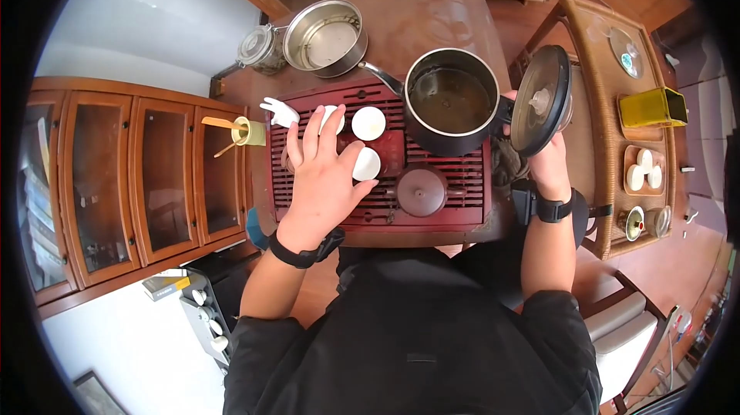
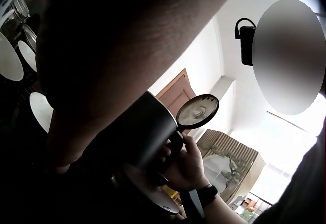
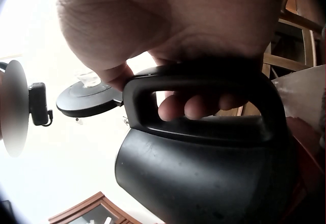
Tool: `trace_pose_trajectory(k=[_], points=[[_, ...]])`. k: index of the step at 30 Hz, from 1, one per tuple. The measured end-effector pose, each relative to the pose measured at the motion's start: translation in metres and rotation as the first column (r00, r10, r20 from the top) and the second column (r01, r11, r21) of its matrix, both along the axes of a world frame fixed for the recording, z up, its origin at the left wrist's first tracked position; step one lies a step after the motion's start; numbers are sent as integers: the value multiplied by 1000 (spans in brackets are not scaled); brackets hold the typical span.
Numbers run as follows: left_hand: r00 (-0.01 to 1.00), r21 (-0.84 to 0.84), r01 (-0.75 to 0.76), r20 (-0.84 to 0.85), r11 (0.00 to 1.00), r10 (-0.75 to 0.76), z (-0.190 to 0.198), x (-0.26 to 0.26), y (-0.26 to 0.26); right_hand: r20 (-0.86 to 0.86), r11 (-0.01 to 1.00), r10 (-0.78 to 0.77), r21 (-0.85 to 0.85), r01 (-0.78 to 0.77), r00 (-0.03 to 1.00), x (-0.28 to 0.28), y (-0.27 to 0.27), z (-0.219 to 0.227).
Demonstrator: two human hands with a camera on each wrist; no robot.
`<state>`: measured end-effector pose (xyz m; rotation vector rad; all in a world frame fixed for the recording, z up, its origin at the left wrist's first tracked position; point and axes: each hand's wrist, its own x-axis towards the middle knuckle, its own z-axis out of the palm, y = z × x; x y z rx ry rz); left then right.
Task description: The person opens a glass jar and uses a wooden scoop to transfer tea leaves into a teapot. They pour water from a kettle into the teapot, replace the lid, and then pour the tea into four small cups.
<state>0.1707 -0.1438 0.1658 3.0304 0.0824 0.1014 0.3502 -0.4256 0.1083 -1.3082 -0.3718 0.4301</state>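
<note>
My right hand [image 1: 549, 168] grips the handle of a black kettle [image 3: 198, 175], which has dark liquid inside. Its round lid [image 1: 542, 100] stands hinged open above that hand. Over the red slatted tea tray [image 1: 470, 207], my left hand [image 1: 320, 184] pinches a small white cup [image 1: 367, 164], thumb and index finger at opposite sides of its rim. The other fingers are spread toward another white cup [image 1: 331, 124], partly hidden behind them. A third white cup [image 1: 368, 124] stands just beyond. Near the tray's front edge sits a brown teapot [image 1: 421, 190].
Beyond the tray are a steel pot [image 1: 325, 37] and a glass jar [image 1: 260, 49]. On its left are a white figurine [image 1: 280, 112] and a tool holder [image 1: 250, 131]. A wicker shelf [image 1: 609, 37] bearing a yellow container [image 1: 654, 108] is at the right.
</note>
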Motion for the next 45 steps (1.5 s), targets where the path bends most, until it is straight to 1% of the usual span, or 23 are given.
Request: trace_pose_trajectory(k=[4, 10, 13, 16, 18, 20, 21, 22, 23, 24, 25, 26, 27, 29, 31, 33, 34, 35, 37, 38, 41, 42, 45], points=[[1000, 11, 3, -17, 1000, -3, 0, -1, 0, -5, 1000, -18, 1, 18, 1000, -2, 2, 4], [999, -32, -3, 44, 999, 4, 13, -13, 9, 0, 1000, 4, 6, -4, 1000, -2, -1, 2], [994, -15, -84, 75, 996, 85, 28, -30, 24, -39, 999, 5, 35, -3, 999, -2, 0, 0], [965, -14, -214, 154, 977, 214, 33, -60, 48, 4, 999, -25, 31, 25, 1000, 1, -1, -10], [921, -43, -337, 192, 941, 339, 30, -83, 66, -20, 994, -93, 47, 94, 995, 6, -8, -36], [864, -74, -450, 215, 890, 455, 22, -109, 84, -63, 990, -139, -21, 138, 988, 5, -9, -33], [836, -146, -477, 228, 867, 499, 15, -122, 92, -82, 986, -164, -56, 160, 983, 4, -9, -31], [805, -218, -500, 239, 838, 543, 3, -135, 102, -151, 991, -115, 49, 123, 982, 9, -11, -40], [771, -291, -520, 244, 803, 588, -11, -148, 110, -133, 992, -45, 109, 60, 990, 13, -14, -42], [757, -292, -537, 248, 792, 604, -27, -159, 117, -109, 986, 25, 167, -7, 994, 18, -15, -43], [738, -360, -523, 261, 772, 622, -46, -171, 124, -82, 972, 95, 222, -75, 992, 19, -14, -40], [715, -482, -498, 241, 721, 656, -71, -181, 131, -107, 992, -30, 122, 43, 994, 13, -7, -32], [693, -595, -465, 216, 656, 688, -89, -189, 135, -99, 988, -21, 151, 36, 995, 14, -6, -32], [675, -701, -405, 204, 587, 709, -104, -186, 128, -86, 979, 1, 205, 16, 996, 15, -2, -29], [638, -838, -294, 187, 460, 747, -133, -188, 132, -34, 983, 13, 182, -7, 999, 11, 5, -18], [626, -931, -194, 125, 309, 770, -141, -183, 130, -85, 999, -41, 32, 44, 996, 11, 6, -9], [620, -952, -160, 109, 262, 777, -146, -181, 132, -157, 993, -116, 20, 120, 981, 7, 9, -4], [616, -969, -124, 93, 213, 782, -151, -180, 133, -147, 995, -76, 49, 84, 986, 11, 6, -9], [608, -966, -104, 127, 237, 784, -155, -181, 134, -124, 995, -5, 103, 18, 992, 18, -3, -19], [608, -964, -90, 145, 250, 781, -156, -179, 136, -135, 994, -52, 91, 65, 989, 17, -3, -18], [625, -971, -59, 143, 230, 768, -160, -182, 139, -158, 992, -47, 105, 64, 986, 16, 2, -14], [627, -970, -54, 153, 239, 763, -161, -183, 138, -179, 989, -103, 83, 119, 979, 13, 3, -13], [660, -949, -98, 163, 299, 733, -160, -186, 140, -103, 995, -56, 73, 64, 993, 11, 4, -8]])
